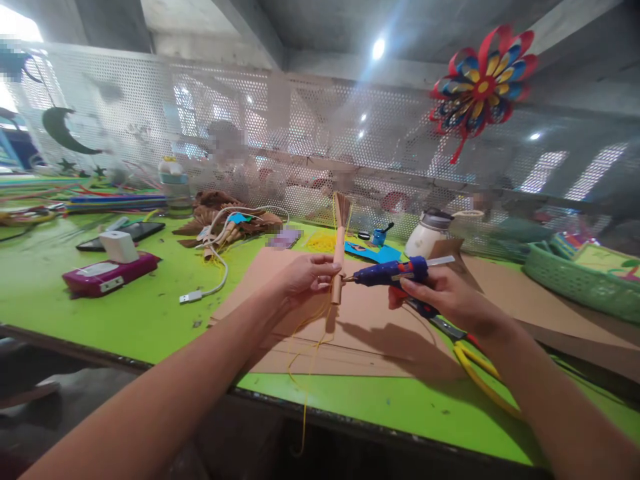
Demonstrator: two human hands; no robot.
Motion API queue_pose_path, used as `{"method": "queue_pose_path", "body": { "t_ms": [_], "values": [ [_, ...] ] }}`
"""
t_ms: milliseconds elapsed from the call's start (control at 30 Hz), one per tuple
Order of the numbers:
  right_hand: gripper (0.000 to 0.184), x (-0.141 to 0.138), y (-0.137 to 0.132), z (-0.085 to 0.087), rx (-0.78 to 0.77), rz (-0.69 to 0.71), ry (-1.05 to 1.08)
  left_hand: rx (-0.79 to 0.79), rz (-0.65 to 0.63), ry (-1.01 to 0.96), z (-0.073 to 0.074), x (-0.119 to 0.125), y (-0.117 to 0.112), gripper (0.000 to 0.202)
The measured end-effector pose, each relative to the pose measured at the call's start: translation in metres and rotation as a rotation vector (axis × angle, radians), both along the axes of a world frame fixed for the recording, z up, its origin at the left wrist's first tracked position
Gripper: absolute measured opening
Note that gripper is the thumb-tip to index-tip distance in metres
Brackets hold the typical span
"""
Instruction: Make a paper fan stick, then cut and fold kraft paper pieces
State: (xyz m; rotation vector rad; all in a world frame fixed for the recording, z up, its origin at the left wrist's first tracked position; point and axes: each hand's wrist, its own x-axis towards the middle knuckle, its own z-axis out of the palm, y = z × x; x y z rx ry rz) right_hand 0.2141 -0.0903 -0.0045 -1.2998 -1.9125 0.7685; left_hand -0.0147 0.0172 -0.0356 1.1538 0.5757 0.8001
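Note:
My left hand [307, 275] is closed round a small brown paper broom [340, 250], held upright above a brown cardboard sheet [380, 327]. Yellow string [310, 347] hangs from the broom and trails over the table's front edge. My right hand [443, 293] grips a blue hot glue gun [393, 272] held level, with its nozzle touching the broom's handle just beside my left fingers.
The green table [125, 307] holds yellow-handled scissors [475, 363] under my right wrist, a white glue jar [427, 235], a green basket [580, 280], a white charger on a pink box [110, 270], a USB cable [210, 287] and more paper brooms [225, 223]. A perforated screen [300, 140] with a paper pinwheel [483, 80] stands behind.

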Motion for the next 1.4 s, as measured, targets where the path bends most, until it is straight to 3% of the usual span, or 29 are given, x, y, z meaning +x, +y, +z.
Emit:
{"method": "queue_pose_path", "body": {
  "t_ms": [367,800,1133,1400],
  "values": [
    [0.035,-0.004,0.003,-0.002,0.049,-0.002,-0.038,0.005,-0.009,0.003,0.000,0.000,-0.001,0.014],
    [0.035,-0.012,-0.004,0.008,0.009,0.053,-0.092,0.006,0.024,0.024,-0.002,0.001,0.000,0.015],
    [0.035,-0.005,0.003,-0.002,0.027,0.023,0.009,-0.004,-0.019,0.049,-0.001,0.002,-0.002,0.018],
    [0.039,-0.008,0.001,-0.001,0.037,0.039,-0.041,0.025,-0.028,0.047,-0.003,0.002,0.002,0.015]
  ]
}}
